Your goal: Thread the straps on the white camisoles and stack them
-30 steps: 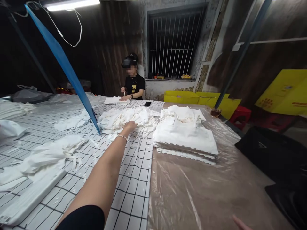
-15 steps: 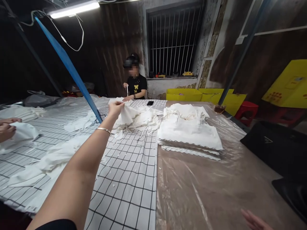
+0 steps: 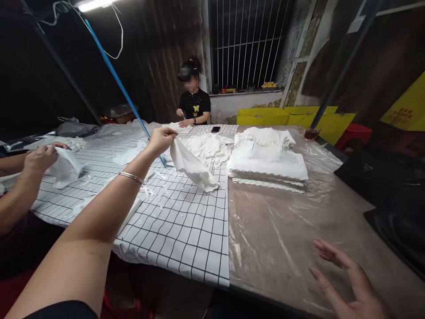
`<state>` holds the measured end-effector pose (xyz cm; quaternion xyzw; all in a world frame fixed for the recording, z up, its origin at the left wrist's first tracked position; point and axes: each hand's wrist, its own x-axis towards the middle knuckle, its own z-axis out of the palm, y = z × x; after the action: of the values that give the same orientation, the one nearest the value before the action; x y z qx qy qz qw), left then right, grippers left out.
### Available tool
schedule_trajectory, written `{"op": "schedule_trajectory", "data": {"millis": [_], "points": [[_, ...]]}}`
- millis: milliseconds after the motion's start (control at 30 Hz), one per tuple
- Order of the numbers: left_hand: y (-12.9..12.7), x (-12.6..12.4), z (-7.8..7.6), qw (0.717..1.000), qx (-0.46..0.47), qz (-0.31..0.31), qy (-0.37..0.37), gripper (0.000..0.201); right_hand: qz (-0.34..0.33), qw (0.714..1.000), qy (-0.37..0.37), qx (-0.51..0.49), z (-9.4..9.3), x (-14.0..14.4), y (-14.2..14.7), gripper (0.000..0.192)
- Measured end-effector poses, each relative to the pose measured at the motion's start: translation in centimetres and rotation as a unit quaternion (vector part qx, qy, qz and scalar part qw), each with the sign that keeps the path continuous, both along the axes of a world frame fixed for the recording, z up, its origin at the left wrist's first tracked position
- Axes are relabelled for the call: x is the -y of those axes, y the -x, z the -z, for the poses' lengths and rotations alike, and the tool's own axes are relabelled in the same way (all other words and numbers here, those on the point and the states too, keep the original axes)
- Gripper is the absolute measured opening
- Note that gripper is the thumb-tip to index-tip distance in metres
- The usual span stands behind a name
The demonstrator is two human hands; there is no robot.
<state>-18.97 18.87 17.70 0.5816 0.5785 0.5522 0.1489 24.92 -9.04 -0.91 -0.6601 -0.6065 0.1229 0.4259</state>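
Stretched out over the checked cloth, my left hand [image 3: 162, 139] pinches the upper corner of a white fabric piece [image 3: 191, 164]. The piece hangs down to the right, its wavy lower edge near the tabletop. Behind it lies a loose heap of white fabric pieces [image 3: 212, 146]. My right hand [image 3: 345, 279] is at the lower right above the plastic-covered brown tabletop, fingers apart and nothing in them. Farther ahead, between my hands, a stack of white fabric pieces with scalloped edges [image 3: 268, 166] rests on the plastic.
At left, a co-worker's hands [image 3: 41, 157] hold white cloth [image 3: 66, 168]. Across the table sits another person [image 3: 195, 104], near a phone [image 3: 215, 129]. A blue pole [image 3: 116, 79] rises at left. Black bags [image 3: 372, 177] lie at right, with yellow boxes [image 3: 262, 116] behind.
My left hand has lifted the fabric piece off the heap, so it now hangs free. My right hand has come farther into view. The camera has tilted down.
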Motion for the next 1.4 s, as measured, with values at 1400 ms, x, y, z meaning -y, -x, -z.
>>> {"op": "schedule_trajectory", "data": {"millis": [1400], "points": [[-23.6,17.0,13.1,0.938,0.116,0.317,0.074,0.012,0.062,0.968,-0.216,-0.108,-19.0,-7.1,-1.5,0.018]]}}
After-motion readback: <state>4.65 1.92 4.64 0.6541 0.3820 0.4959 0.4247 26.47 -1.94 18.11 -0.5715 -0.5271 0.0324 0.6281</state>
